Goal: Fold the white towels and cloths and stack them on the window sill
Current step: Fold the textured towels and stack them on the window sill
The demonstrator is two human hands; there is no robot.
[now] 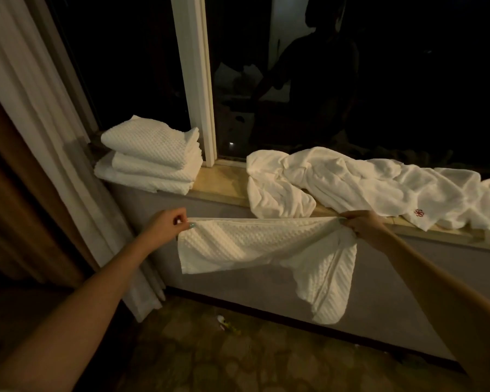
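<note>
The waffle-weave towel hangs in the air in front of the window sill, below its edge, stretched by its top edge between two hands; this looks like the middle of a fold, the top edge doubled and a loose end drooping lower at the right.

From the left: a pale curtain hangs by the sill's end; just right of it the stack of folded towels sits on the sill beside the window frame, about three pieces deep, so the job seems partly done.

The left hand, arm stretched forward, pinches the towel's left corner between thumb and curled fingers; the right hand, arm reaching in from the lower right, grips the other corner with fingers bunched round the cloth.

Behind and to the right a heap of unfolded cloths sprawls along the sill, one bearing a red emblem.

The next move, I judge, calls for bringing the two corners together evenly — squaring the drooping end first — before the towel goes onto the stack.
</note>
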